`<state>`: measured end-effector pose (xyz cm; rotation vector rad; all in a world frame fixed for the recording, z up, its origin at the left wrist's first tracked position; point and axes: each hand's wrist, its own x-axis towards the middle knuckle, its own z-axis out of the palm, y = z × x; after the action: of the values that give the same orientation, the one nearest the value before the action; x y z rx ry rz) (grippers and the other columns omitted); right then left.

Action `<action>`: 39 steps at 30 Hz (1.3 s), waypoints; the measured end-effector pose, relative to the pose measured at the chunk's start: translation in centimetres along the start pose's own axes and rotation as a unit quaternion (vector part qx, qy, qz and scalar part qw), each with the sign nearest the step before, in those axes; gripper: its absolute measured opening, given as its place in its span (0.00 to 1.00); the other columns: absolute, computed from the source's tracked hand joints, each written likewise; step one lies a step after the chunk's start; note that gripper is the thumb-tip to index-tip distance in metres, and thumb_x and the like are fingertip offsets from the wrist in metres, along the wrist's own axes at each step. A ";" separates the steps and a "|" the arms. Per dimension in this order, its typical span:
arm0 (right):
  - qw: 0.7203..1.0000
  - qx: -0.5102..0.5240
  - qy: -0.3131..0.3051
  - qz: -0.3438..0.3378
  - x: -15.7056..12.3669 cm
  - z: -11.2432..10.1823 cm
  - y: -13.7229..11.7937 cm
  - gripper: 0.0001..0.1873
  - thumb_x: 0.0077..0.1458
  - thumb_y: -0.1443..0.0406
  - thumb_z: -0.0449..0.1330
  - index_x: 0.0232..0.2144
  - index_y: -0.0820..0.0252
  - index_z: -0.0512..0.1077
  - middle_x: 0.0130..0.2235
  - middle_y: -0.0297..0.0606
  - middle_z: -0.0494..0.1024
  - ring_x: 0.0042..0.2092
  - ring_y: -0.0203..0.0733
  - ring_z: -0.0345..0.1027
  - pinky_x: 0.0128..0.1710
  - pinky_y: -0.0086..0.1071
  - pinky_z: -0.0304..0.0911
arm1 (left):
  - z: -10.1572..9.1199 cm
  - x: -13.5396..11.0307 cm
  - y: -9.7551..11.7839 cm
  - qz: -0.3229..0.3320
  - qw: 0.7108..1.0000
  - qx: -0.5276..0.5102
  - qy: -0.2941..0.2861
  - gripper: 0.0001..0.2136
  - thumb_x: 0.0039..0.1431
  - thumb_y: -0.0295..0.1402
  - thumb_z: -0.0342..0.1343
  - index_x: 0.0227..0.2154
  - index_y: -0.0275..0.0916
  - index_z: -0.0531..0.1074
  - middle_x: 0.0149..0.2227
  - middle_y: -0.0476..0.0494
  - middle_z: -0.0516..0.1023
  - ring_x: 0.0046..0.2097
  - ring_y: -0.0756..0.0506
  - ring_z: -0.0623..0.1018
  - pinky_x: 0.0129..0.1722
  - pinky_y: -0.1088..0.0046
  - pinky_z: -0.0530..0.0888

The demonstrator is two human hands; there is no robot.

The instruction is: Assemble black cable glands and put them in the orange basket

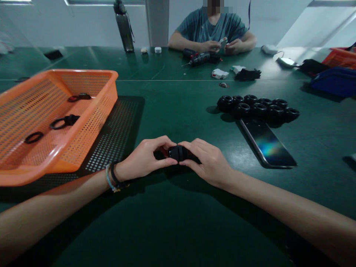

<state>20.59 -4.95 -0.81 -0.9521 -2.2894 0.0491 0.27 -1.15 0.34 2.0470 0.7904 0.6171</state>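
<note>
Both my hands meet over the middle of the table around a small black cylindrical part point(178, 152), which shows a seam or ridge partway along it. My left hand point(151, 155) pinches its left end between thumb and fingers. At the other end, the thumb and fingers of my right hand point(204, 157) are closed on it. My fingers hide much of the part, so its exact kind cannot be told. Several rounded black pieces with holes in their tops point(258, 108) stand grouped beyond my right hand.
An orange perforated basket point(94, 137) at left holds a black ring point(33, 137) and other dark parts. A phone point(268, 142) lies at right. Across the table point(172, 100), a person point(211, 29) sits behind a power drill point(200, 58). A bottle point(124, 29) stands far left; a blue bin point(335, 82) is far right.
</note>
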 end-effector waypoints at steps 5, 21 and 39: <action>0.997 0.032 -0.040 0.051 0.0 -0.3 -0.3 0.11 0.60 0.64 0.53 0.41 0.66 0.69 0.32 0.42 0.77 0.33 0.41 0.68 0.30 0.32 0.64 | 0.1 -0.1 0.2 0.003 0.999 0.043 0.005 0.11 0.53 0.35 0.60 0.38 0.37 0.71 0.33 0.49 0.77 0.35 0.49 0.77 0.35 0.74 0.73; 0.962 0.132 -0.117 0.207 0.8 -0.7 -1.0 0.08 0.55 0.69 0.58 0.40 0.62 0.71 0.31 0.36 0.76 0.31 0.37 0.67 0.29 0.29 0.62 | 0.2 -0.2 0.2 0.137 0.971 0.195 0.021 0.08 0.55 0.29 0.58 0.38 0.35 0.70 0.39 0.43 0.76 0.41 0.47 0.76 0.41 0.72 0.73; 0.998 -0.006 0.044 -0.035 0.1 -0.1 0.7 0.14 0.60 0.60 0.53 0.43 0.66 0.67 0.35 0.45 0.77 0.36 0.45 0.69 0.34 0.38 0.67 | -0.1 0.7 0.2 -0.059 0.994 -0.076 -0.042 0.18 0.52 0.37 0.58 0.45 0.34 0.72 0.40 0.43 0.79 0.39 0.45 0.78 0.39 0.70 0.74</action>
<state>20.99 -4.40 -0.81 -0.8630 -2.2418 -0.0367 0.74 -0.68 0.70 1.8605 0.7854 0.5055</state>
